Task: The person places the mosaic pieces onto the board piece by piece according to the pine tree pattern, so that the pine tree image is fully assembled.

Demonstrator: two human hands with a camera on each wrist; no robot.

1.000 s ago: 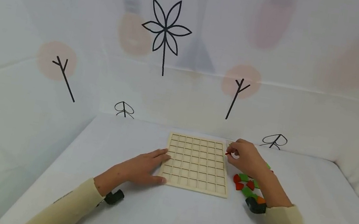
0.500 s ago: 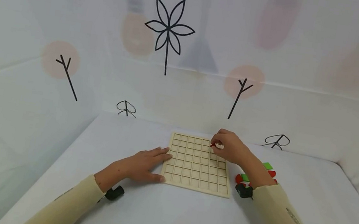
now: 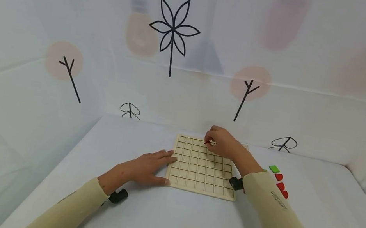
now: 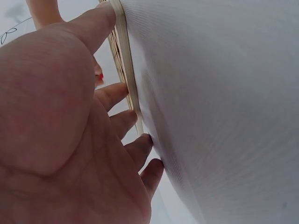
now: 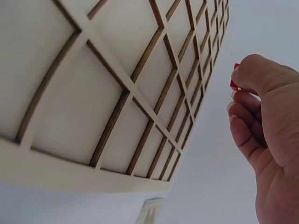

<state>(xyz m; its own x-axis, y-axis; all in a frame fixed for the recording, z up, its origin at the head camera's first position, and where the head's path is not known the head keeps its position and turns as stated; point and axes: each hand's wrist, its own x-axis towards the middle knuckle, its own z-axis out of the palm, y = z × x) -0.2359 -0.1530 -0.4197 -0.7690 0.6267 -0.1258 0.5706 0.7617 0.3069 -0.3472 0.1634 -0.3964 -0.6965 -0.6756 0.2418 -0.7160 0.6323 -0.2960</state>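
Observation:
A pale wooden grid board [image 3: 191,174] with square recesses lies flat on the white table. My left hand [image 3: 146,169] rests at its left edge with the fingers spread; in the left wrist view the thumb and fingertips [image 4: 117,93] touch the board's rim. Over the far part of the board, my right hand [image 3: 223,143] pinches a small red piece [image 5: 235,77] between thumb and fingers. In the right wrist view the piece is held off the grid, mostly covered by the fingers, so its full shape is hidden.
To the right of the board lie a green tile [image 3: 274,169] and several red pieces [image 3: 280,186], partly behind my right sleeve. Behind the board's far right corner a pale printed item [image 3: 245,147] shows partly. A patterned white cloth wall [image 3: 184,102] stands behind the table.
My right hand has moved left with the red piece, from beside the board's right edge to above its far rows. My left hand stays at the board's left edge.

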